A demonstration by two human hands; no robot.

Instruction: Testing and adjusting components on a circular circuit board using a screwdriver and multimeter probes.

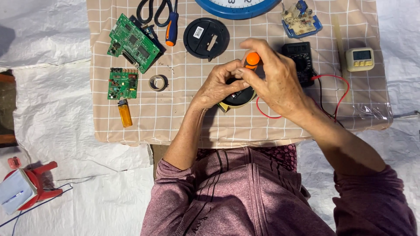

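Head view: the left hand (218,85) curls its fingers around a round black-and-yellow part (238,97) resting on the checked cloth (175,113). The right hand (273,78) pinches an orange-handled screwdriver (252,59) upright over that part. A black multimeter (297,59) with red lead (337,94) lies just beside; green circuit boards (131,43) sit well apart

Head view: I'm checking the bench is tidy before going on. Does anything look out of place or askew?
Mostly orderly. The larger green circuit board lies tilted across the grid cloth, overlapping something dark beneath. The red meter lead loops loosely near the right hand. The left hand steadies a round dark part.
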